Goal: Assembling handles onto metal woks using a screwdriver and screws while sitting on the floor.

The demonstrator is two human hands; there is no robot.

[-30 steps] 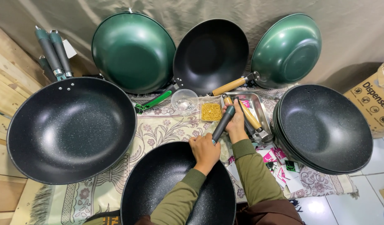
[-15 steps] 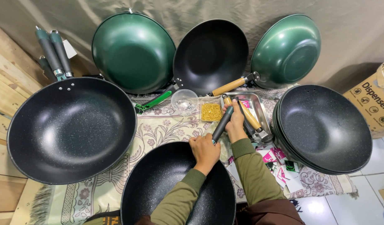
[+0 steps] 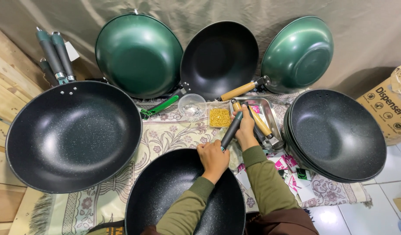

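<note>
Nothing much has moved since the earlier frames: both of my hands sit where they were, over the far rim of the near black pan. My left hand is curled shut at the rim where the dark handle meets the pan, gripping its lower end. My right hand is closed around the upper part of that same handle, fingers wrapped over it, just beside the metal tray. The handle slants up and to the right from the pan's rim toward the tray. In the tray lie wooden handles, touching my right hand's fingers. Left of the tray, a small heap of yellow screws rests on the patterned cloth, and next to it stands a clear glass bowl. A large speckled black pan lies well to the left; a stack of black pans lies to the right. Against the backdrop lean a green pan, a black pan with a wooden handle and another green pan. A cardboard box stands at the far right.
</note>
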